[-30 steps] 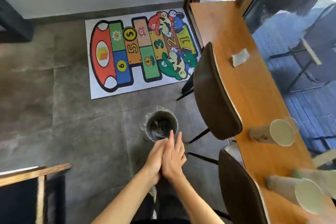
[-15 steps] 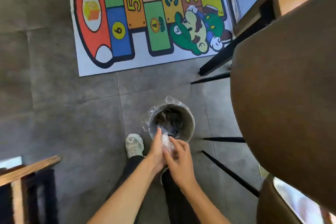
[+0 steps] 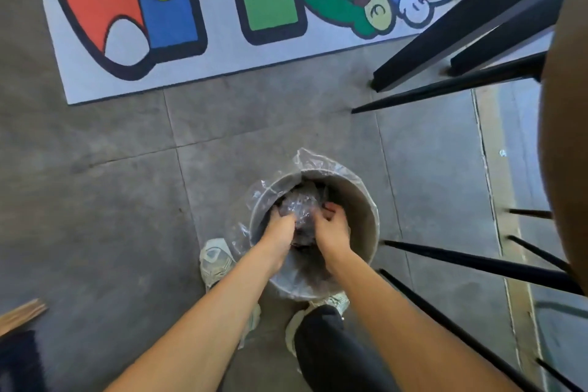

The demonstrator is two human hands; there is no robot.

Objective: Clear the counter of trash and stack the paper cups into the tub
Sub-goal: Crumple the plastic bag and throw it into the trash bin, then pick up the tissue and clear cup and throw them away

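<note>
A round grey bin [image 3: 356,200] lined with a clear plastic bag stands on the floor right in front of my feet. Both my hands reach down inside it. My left hand [image 3: 280,226] and my right hand [image 3: 331,226] press from either side on a crumpled wad of clear plastic trash [image 3: 302,207] lying on dark rubbish in the bin. Their fingers curl onto the wad. The counter and the paper cups are out of view.
A brown chair back [image 3: 563,143] fills the right edge, with black chair and table legs [image 3: 471,261] slanting across the floor beside the bin. A colourful hopscotch mat [image 3: 203,9] lies beyond. A wooden corner [image 3: 22,312] shows at lower left. My shoes [image 3: 216,261] flank the bin.
I have bent down from standing by the counter. My hands, first pressed together above the bin, have gone down into it with the plastic wad.
</note>
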